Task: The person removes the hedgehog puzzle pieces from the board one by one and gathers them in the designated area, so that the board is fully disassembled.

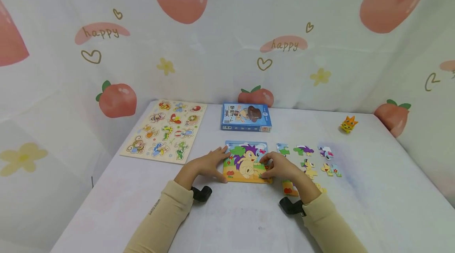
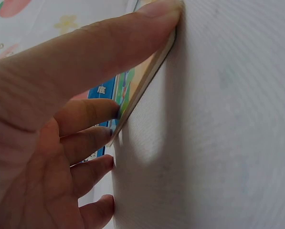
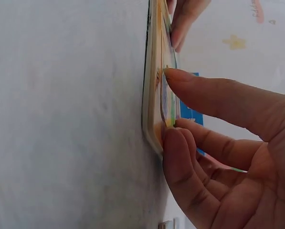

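A small jigsaw board (image 1: 238,179) with a purple-spined hedgehog picture lies flat on the table in the head view. My left hand (image 1: 209,165) rests at its left side, thumb near the lower corner and fingertips along the edge. In the left wrist view the thumb (image 2: 147,28) lies over the board's corner, with the fingers spread and fairly straight. At the board's lower right, my right hand (image 1: 282,166) pinches a jigsaw piece (image 3: 169,102) between thumb and curled fingertips. The piece lies at the picture's surface, partly hidden by the fingers.
Several loose jigsaw pieces (image 1: 310,173) lie right of the board, some partly behind the right arm. Behind it is a blue box (image 1: 245,117). A wooden insect puzzle (image 1: 170,130) lies at the left, and a small orange-and-yellow toy (image 1: 348,124) stands far right.
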`<state>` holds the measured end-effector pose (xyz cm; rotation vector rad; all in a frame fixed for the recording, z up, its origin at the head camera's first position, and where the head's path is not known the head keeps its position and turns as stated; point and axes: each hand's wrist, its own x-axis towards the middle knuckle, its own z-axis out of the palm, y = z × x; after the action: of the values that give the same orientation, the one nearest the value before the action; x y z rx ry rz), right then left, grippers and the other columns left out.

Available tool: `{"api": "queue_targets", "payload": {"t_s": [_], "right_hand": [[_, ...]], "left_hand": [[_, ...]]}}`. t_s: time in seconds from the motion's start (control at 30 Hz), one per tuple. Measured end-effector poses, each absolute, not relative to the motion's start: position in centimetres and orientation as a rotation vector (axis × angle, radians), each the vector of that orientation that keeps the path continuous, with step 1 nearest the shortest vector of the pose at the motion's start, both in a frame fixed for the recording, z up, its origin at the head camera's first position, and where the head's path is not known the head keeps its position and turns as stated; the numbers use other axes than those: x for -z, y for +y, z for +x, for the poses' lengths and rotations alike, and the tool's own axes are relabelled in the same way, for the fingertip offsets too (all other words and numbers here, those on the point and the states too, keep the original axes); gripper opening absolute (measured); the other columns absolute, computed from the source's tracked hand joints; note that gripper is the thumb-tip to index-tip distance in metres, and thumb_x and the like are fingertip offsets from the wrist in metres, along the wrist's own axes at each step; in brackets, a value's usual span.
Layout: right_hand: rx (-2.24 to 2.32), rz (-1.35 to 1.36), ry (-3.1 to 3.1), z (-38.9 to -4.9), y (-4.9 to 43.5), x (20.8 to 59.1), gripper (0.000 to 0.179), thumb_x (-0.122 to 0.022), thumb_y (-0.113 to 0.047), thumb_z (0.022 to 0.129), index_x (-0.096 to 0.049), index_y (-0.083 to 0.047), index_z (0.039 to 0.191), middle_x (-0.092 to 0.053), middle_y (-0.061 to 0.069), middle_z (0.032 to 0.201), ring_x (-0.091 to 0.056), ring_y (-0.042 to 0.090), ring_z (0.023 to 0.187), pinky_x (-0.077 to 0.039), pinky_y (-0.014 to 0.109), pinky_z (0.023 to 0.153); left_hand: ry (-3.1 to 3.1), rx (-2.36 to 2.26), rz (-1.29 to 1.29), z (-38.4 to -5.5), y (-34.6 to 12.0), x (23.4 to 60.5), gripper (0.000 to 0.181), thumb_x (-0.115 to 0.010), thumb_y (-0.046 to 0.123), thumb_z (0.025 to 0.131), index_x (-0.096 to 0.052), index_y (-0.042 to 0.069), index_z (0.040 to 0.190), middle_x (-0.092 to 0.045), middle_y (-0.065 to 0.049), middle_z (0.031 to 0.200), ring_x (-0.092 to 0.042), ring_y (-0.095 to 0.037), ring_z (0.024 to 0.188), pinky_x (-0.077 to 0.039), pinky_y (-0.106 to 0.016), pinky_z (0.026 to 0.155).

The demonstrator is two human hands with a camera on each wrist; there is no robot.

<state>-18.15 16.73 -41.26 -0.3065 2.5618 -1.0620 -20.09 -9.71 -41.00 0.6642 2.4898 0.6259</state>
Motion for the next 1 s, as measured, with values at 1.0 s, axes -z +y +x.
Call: {"api": "queue_targets", "payload": {"t_s": [1.0], "right_hand": [[1.288, -0.379, 2.397, -17.6, 19.2, 39.3, 0.027, -0.063, -0.007, 0.087, -0.055, 0.0, 0.111, -0.061, 0.01, 0.083, -0.049, 0.017, 0.06, -0.045, 0.025, 0.054]], "left_hand": [[2.494, -0.612, 0.666, -20.1, -9.6, 40.9, 0.089, -0.079, 0.032, 0.073, -0.032, 0.015, 0.146, -0.011, -0.003, 0.158, -0.004, -0.025, 0.146, -0.011, -0.049, 0.117]]}}
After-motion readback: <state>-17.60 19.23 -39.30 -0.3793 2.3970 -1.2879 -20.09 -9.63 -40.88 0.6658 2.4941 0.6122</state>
